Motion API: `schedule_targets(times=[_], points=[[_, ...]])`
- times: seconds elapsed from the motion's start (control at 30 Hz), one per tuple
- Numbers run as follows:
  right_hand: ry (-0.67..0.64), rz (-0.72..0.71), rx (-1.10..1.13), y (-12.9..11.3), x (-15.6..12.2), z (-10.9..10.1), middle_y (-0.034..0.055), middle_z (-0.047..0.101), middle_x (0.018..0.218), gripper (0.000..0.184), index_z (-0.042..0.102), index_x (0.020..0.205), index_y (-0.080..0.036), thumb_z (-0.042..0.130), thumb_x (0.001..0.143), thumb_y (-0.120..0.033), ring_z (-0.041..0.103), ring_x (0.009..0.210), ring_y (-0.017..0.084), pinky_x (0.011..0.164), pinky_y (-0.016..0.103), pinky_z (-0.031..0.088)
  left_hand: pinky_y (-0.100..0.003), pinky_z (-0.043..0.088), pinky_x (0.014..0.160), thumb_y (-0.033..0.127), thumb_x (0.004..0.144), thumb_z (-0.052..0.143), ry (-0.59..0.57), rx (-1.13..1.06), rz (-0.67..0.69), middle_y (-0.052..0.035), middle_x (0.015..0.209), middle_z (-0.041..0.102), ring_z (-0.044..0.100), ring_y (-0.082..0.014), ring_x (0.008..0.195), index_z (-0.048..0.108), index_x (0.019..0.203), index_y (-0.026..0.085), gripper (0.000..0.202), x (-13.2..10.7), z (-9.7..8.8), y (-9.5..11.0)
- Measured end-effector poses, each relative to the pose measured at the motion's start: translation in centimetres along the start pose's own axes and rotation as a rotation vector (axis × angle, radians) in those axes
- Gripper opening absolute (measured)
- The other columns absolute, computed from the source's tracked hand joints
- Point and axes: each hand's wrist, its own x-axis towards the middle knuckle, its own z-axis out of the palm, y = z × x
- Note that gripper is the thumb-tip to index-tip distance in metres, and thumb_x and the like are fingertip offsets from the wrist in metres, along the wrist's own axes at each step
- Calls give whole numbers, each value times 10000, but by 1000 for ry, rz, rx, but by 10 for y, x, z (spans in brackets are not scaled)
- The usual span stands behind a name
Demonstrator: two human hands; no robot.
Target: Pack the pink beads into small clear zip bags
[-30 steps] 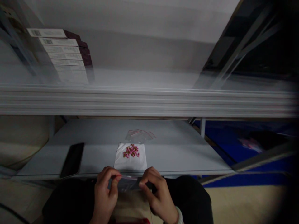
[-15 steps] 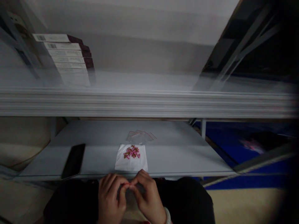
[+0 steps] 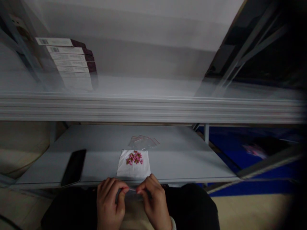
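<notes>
Between my two hands a small clear zip bag (image 3: 132,189) is stretched by its top edge, just in front of the lower shelf's front edge. My left hand (image 3: 111,199) pinches one end between thumb and forefinger. At the other end, my right hand (image 3: 153,199) has the same kind of pinch. Beyond them on the shelf lies a white paper sheet (image 3: 133,171), bearing a heap of pink-and-brown capsules (image 3: 134,157). Several more clear zip bags (image 3: 143,141) with reddish top strips lie behind the paper, overlapping one another.
A dark phone or tablet (image 3: 74,166) rests at the left of the lower shelf (image 3: 182,159). Above runs the thick ridged edge (image 3: 153,108) of an upper shelf, where several white-and-maroon boxes (image 3: 69,57) are stacked. Metal rack legs (image 3: 206,132) stand at the sides.
My hands have moved apart, from fingertips touching to a gap with the bag's top edge now stretched across it. The capsules, paper and boxes have stayed in place.
</notes>
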Motion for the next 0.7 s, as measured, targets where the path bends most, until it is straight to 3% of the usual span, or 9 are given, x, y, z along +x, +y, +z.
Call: schedule_targets(times=[0.17, 0.23, 0.33, 0.4, 0.5, 0.6, 0.7], points=[[-13, 98, 179, 7, 4, 4, 42, 651, 733, 169, 690, 766, -201, 581, 871, -276, 594, 749, 192, 695, 296, 444, -304, 388, 708, 206, 868, 496, 80, -33, -71, 0, 720, 606, 558, -190, 724, 569, 761, 238, 133, 2, -4, -8], [71, 143, 192, 16, 8, -1, 45, 645, 711, 210, 696, 731, -195, 582, 869, -305, 600, 718, 189, 682, 293, 452, -287, 401, 704, 245, 878, 485, 164, -55, -156, -1, 741, 594, 557, -185, 738, 563, 794, 233, 115, 7, -12, -17], [196, 205, 177, 30, 14, -17, 60, 655, 741, 223, 711, 772, -183, 596, 853, -357, 617, 742, 201, 711, 300, 470, -278, 423, 730, 350, 882, 487, 277, -133, -327, -11, 802, 593, 564, -188, 787, 564, 855, 218, 156, 28, -19, -40], [190, 252, 222, 36, 14, -28, 71, 678, 800, 266, 717, 947, -180, 597, 845, -395, 636, 785, 209, 757, 307, 490, -280, 442, 743, 415, 870, 498, 223, -254, -382, -17, 823, 599, 571, -189, 802, 573, 876, 202, 226, 53, -13, -61], [185, 337, 277, 42, 6, -42, 80, 706, 842, 386, 686, 1090, -174, 598, 829, -444, 657, 830, 218, 808, 307, 505, -271, 469, 726, 477, 841, 525, 53, -388, -452, -18, 817, 626, 593, -183, 792, 595, 900, 180, 311, 98, 19, -99], [252, 445, 263, 47, -15, -55, 88, 725, 880, 406, 713, 1039, -176, 628, 789, -484, 671, 842, 233, 786, 294, 522, -263, 486, 628, 427, 868, 540, -93, -396, -476, -3, 686, 598, 587, -143, 648, 609, 831, 137, 300, 140, 67, -133], [342, 530, 264, 55, -44, -72, 92, 737, 908, 437, 743, 957, -173, 685, 707, -527, 683, 854, 257, 782, 292, 538, -303, 530, 662, 340, 896, 558, -248, -357, -477, -27, 883, 637, 617, -134, 729, 606, 970, 120, 237, 165, 106, -157]])
